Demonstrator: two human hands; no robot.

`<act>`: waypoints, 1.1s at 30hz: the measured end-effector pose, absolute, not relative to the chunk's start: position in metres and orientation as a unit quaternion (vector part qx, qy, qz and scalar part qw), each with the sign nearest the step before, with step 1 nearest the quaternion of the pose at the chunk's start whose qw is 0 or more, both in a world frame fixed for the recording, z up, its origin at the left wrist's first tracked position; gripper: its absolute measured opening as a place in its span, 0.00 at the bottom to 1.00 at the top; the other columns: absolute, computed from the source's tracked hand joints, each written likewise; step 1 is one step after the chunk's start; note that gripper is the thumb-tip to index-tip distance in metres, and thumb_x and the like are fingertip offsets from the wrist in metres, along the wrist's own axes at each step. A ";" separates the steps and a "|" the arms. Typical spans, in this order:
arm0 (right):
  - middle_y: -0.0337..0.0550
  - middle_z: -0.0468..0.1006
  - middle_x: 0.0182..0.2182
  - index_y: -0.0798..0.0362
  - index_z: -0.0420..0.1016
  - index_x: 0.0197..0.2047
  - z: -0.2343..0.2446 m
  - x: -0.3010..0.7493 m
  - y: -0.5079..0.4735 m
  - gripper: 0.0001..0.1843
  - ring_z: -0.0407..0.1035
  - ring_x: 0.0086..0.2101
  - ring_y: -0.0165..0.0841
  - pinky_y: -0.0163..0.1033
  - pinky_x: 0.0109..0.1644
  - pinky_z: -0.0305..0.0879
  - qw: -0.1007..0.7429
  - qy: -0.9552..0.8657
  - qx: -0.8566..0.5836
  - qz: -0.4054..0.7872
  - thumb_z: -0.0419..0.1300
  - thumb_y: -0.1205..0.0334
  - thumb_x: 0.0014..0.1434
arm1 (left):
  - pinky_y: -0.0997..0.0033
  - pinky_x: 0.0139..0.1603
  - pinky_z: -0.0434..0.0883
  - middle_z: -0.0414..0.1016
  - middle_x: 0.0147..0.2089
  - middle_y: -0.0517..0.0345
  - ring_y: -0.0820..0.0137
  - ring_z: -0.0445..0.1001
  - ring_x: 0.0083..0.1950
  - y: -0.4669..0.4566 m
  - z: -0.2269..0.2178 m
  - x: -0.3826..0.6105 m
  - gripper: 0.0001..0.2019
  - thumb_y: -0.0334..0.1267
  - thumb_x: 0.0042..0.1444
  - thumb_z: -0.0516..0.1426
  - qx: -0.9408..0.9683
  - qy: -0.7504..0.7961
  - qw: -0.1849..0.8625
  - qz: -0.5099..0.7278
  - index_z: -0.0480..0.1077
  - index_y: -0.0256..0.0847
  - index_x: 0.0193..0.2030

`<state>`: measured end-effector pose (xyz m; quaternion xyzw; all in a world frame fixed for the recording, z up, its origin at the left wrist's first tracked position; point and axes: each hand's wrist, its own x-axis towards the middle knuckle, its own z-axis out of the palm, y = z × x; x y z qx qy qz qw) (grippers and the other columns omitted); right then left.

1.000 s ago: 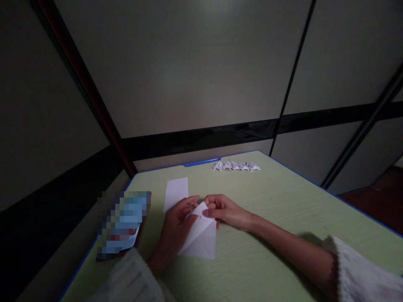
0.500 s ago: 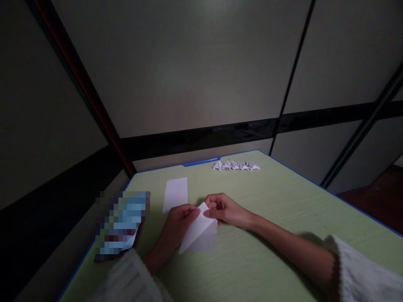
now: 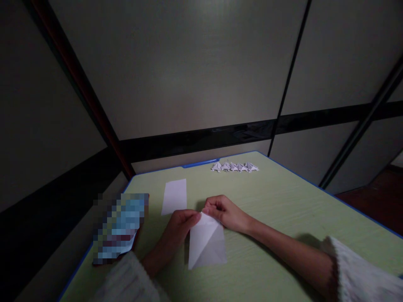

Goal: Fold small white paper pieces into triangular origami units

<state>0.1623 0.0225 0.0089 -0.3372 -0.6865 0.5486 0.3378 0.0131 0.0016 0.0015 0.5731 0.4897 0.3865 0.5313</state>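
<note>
Pinches the creased paper (image 3: 207, 244) at its top with left hand (image 3: 183, 222) and right hand (image 3: 225, 212). Has a sheet (image 3: 174, 196) lying just beyond, on the table (image 3: 283, 201).

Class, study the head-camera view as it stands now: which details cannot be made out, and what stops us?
All in the head view:
- Underside of the creased white paper: faces away from the camera.
- Some fingertips of the left hand and right hand: hidden by the hands and paper.
- Fine folds of the paper figures: too small.
- Face of the red-edged flat object: pixelated.
- Left sleeve: cut off by the bottom edge.
</note>
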 end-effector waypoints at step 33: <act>0.32 0.71 0.16 0.57 0.61 0.31 0.007 0.170 0.036 0.20 0.61 0.14 0.22 0.27 0.17 0.54 0.410 -0.556 -0.336 0.640 0.64 0.67 0.34 | 0.79 0.16 0.62 0.68 0.14 0.64 0.73 0.68 0.16 -0.001 0.004 0.010 0.11 0.39 0.37 0.57 0.578 0.455 0.592 0.329 0.57 0.39 0.24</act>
